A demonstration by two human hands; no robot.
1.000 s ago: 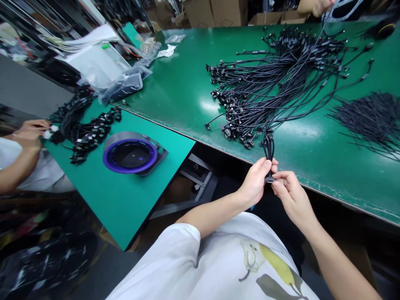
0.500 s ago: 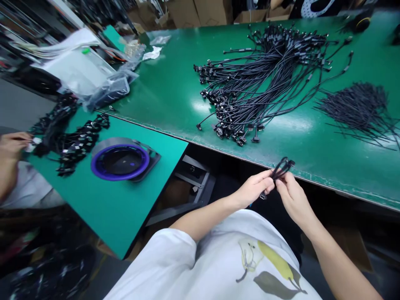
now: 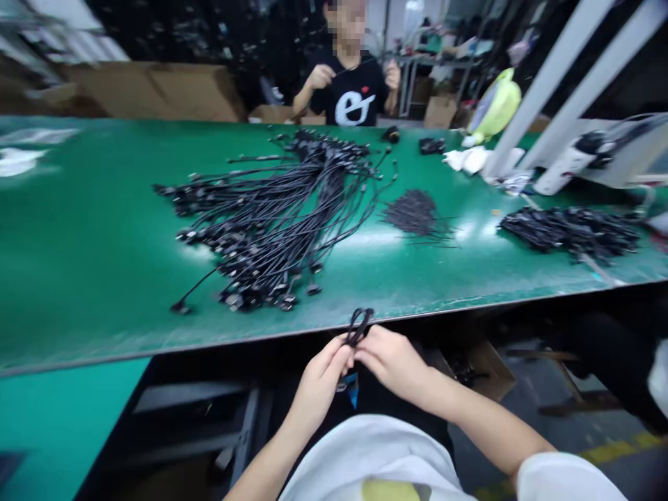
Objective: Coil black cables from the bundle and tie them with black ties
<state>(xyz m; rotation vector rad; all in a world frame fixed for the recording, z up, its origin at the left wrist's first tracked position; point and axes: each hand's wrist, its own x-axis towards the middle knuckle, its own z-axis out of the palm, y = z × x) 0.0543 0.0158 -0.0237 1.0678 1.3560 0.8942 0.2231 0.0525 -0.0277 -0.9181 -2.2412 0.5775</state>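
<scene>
A teal side table (image 3: 62, 417) is showing at the lower left, sitting lower than the long green bench (image 3: 78, 243) that is running across the whole view, its glossy top catching the light. Behind it, brown boxes (image 3: 156, 90) are standing along the back of a cluttered, blurred workroom. On the bench, a big heap (image 3: 276, 216) of black leads with plugs is fanning out left of middle. Just off the bench's near edge, over the lap, the left hand (image 3: 318, 379) is pinching the cable (image 3: 358, 325), thumb and fingers closed on it. The right hand (image 3: 394, 362) is gripping the same cable from the other side, its closed fingertips meeting the left ones. The cable is looping up between them, its top just crossing the bench edge. Across the bench, a person (image 3: 349, 90) in a black shirt is holding something thin between both raised hands. Right of middle a small bunch of ties (image 3: 417, 212) is lying, and further right a dark pile (image 3: 568, 229) is spreading beside slanting white posts (image 3: 547, 76). Counting: one bench, one side table, three large black lots on the bench, two posts, one held cable, two hands on it, one other person.
</scene>
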